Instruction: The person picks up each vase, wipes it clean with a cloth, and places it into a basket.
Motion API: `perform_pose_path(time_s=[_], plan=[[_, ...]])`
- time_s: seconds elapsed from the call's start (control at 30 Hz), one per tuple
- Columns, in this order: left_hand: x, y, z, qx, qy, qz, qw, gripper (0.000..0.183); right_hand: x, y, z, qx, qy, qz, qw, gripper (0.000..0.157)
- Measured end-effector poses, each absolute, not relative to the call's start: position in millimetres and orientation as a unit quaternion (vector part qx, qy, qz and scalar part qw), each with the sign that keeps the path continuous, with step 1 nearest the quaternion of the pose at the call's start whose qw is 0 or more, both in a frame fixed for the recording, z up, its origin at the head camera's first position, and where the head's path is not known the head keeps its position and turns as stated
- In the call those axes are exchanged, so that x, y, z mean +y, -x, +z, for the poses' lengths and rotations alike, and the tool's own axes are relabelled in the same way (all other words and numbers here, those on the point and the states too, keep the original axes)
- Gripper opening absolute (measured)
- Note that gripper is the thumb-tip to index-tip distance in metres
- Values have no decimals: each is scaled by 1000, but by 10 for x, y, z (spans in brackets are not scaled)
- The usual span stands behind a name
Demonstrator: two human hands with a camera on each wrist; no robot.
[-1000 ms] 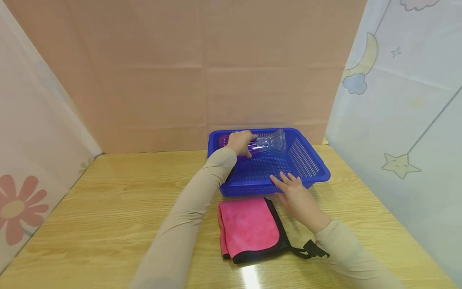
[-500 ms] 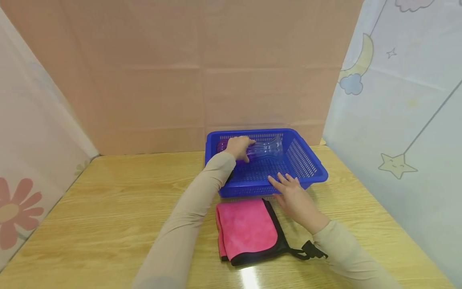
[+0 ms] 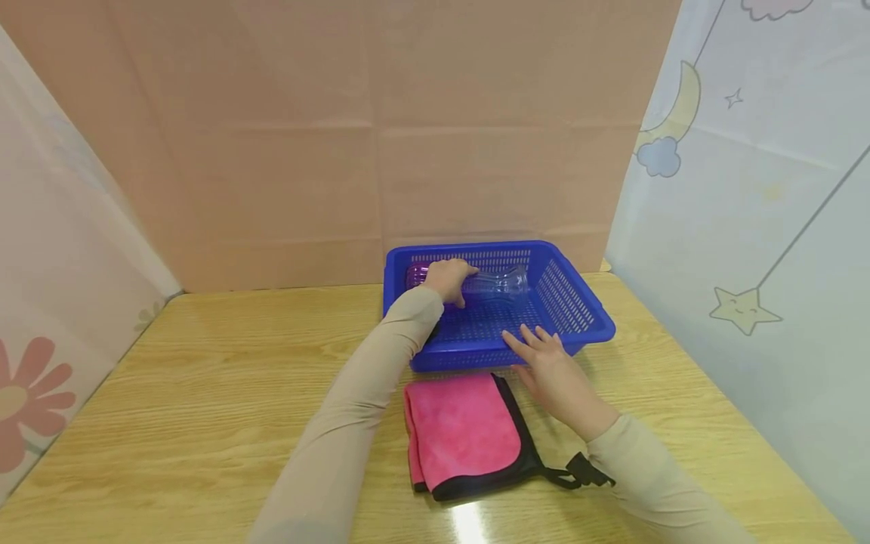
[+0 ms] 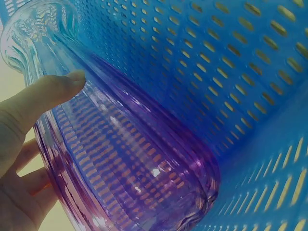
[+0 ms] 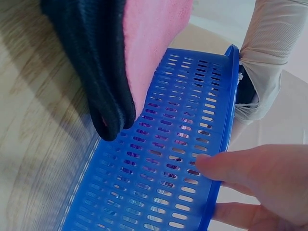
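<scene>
A ribbed glass vase point(image 3: 501, 285), purple toward its base and clear at its flared mouth, lies on its side inside the blue plastic basket point(image 3: 469, 355). My left hand point(image 3: 447, 279) grips it around the middle, with the thumb on top. In the left wrist view the purple body of the vase point(image 4: 130, 159) lies close along the slotted basket wall. My right hand point(image 3: 559, 378) holds the near rim toward the right. Its thumb presses the outer wall, while the other fingers reach over the rim, as the right wrist view shows.
A folded pink cloth point(image 3: 465, 438) with black edging lies on the wooden table point(image 3: 224, 393) just in front of the basket. Its black strap point(image 3: 578, 472) reaches toward my right sleeve. Behind the basket rises a tan backdrop point(image 3: 272, 151), with patterned sheets at both sides.
The vase in my left hand has come down deeper into the basket, its flared mouth dropping below the far rim. My right hand has stayed at the near rim.
</scene>
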State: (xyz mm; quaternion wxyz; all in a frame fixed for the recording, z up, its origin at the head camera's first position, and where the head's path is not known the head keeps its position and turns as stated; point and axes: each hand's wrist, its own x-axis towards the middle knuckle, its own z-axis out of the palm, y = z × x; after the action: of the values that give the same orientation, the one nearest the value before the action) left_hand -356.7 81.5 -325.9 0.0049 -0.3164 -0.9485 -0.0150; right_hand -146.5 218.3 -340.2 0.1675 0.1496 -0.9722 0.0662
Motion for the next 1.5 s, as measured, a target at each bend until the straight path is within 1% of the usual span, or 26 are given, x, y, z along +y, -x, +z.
perform_pose_path(time_s=[0.47, 0.53, 0.7, 0.8, 1.13, 1.37, 1.5], plan=[[851, 3528, -3243, -953, 301, -25, -15, 80, 2179, 1477, -3401, -971, -151, 68, 171, 47], [851, 3520, -3222, -952, 305, -25, -32, 83, 2181, 1478, -3398, -971, -150, 70, 171, 47], [802, 3487, -3140, -943, 318, -23, -96, 90, 2181, 1467, -3391, -972, -149, 71, 168, 47], [757, 3482, -3085, -940, 319, -37, -112, 89, 2180, 1467, -3384, -972, -151, 71, 165, 47], [636, 3450, -2757, -934, 328, -80, -119, 86, 2204, 1509, -3352, -973, -153, 68, 160, 48], [600, 3314, -2526, -930, 354, -69, -76, 84, 2223, 1535, -3313, -973, -160, 63, 156, 48], [564, 3187, -2428, -929, 356, -75, -68, 84, 2229, 1534, -3285, -974, -162, 65, 146, 47]])
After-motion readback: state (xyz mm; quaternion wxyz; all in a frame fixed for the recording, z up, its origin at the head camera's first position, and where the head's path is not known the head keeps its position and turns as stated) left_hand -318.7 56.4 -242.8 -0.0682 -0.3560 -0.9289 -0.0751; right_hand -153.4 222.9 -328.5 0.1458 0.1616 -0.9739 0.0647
